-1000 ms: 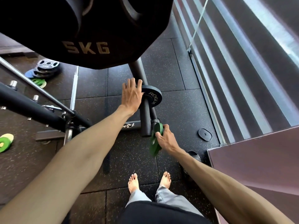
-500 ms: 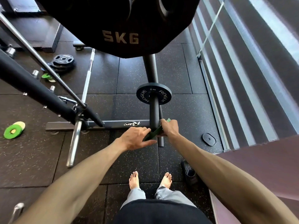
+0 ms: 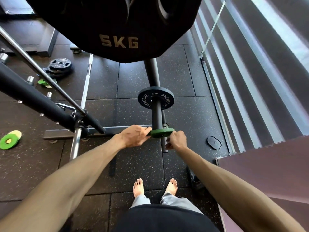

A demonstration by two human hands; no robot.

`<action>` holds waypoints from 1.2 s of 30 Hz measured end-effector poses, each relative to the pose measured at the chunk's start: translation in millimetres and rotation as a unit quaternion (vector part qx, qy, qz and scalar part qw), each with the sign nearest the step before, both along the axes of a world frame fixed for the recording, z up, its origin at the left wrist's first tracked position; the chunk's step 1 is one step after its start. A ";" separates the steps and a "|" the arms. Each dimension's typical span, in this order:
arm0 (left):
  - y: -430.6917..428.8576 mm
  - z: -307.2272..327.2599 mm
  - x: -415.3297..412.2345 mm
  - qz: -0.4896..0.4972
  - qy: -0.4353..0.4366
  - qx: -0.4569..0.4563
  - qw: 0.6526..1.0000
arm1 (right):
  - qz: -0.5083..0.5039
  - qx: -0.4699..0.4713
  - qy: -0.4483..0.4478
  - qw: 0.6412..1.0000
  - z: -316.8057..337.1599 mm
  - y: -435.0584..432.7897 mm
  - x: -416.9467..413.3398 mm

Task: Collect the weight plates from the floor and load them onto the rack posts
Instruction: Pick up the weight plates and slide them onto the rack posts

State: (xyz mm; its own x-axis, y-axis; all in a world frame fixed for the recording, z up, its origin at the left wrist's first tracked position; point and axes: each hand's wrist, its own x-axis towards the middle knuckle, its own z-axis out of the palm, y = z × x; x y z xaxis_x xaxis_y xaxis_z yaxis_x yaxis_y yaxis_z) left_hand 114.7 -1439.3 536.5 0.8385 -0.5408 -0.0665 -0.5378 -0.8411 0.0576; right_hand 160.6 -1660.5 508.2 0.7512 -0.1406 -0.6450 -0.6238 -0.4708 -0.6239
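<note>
A small green weight plate (image 3: 161, 132) lies flat across the lower black rack post (image 3: 157, 118), seen edge-on. My left hand (image 3: 135, 135) grips its left rim and my right hand (image 3: 177, 140) holds its right rim. Farther up the post sits a black ROGUE plate (image 3: 145, 99). A big black 5KG plate (image 3: 117, 27) hangs on an upper post at the top of the view. On the floor lie a green and yellow plate pair (image 3: 9, 139), a stack of black plates (image 3: 59, 66) and a small green plate (image 3: 43, 82).
A barbell (image 3: 80, 124) lies on the floor left of the rack base (image 3: 66, 133). A slanted black rack beam (image 3: 35, 96) crosses the left side. A small black disc (image 3: 214, 142) rests near the window track. My bare feet (image 3: 155, 187) stand on rubber tiles.
My left hand left the ROGUE plate and joined the right on the green plate. The green plate went from hanging vertical at the right hand to level on the post.
</note>
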 end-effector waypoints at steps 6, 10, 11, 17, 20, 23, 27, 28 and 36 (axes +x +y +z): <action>3.7 12.5 22.8 0.009 -0.010 -0.032 0.999 | 0.133 -0.061 -0.088 0.985 42.9 5.2 -19.7; 3.0 23.1 38.5 0.068 -0.004 -0.037 0.997 | 0.126 -0.046 -0.084 0.987 37.9 10.6 6.4; 3.1 24.7 43.0 0.090 0.001 -0.034 0.995 | 0.126 -0.042 -0.085 0.988 40.0 13.1 12.3; 1.1 34.4 80.5 0.237 0.033 -0.073 0.968 | 0.143 -0.021 -0.065 0.987 53.6 29.7 52.1; 0.1 33.8 95.4 0.296 0.041 -0.105 0.948 | 0.155 -0.003 -0.057 0.986 59.9 34.5 73.8; -2.2 32.0 102.7 0.339 0.038 -0.113 0.933 | 0.173 0.010 -0.053 0.983 60.7 34.2 89.9; -7.5 29.1 98.2 0.397 0.027 -0.107 0.911 | 0.191 0.017 -0.051 0.980 56.3 29.1 93.3; -10.7 29.4 93.7 0.414 0.027 -0.109 0.903 | 0.190 0.014 -0.051 0.980 53.3 26.9 91.0; -30.6 5.0 3.3 0.513 0.199 -0.095 0.829 | 0.383 -0.114 0.015 0.916 -0.1 6.6 36.3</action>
State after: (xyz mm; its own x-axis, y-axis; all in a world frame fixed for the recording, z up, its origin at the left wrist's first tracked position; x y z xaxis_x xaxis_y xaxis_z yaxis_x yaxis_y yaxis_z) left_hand 118.1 -1469.9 541.5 0.7959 0.4125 -0.4432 0.5496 -0.7993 0.2429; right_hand 196.9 -1653.9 508.1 0.6683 0.2869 -0.6864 -0.0706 -0.8940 -0.4424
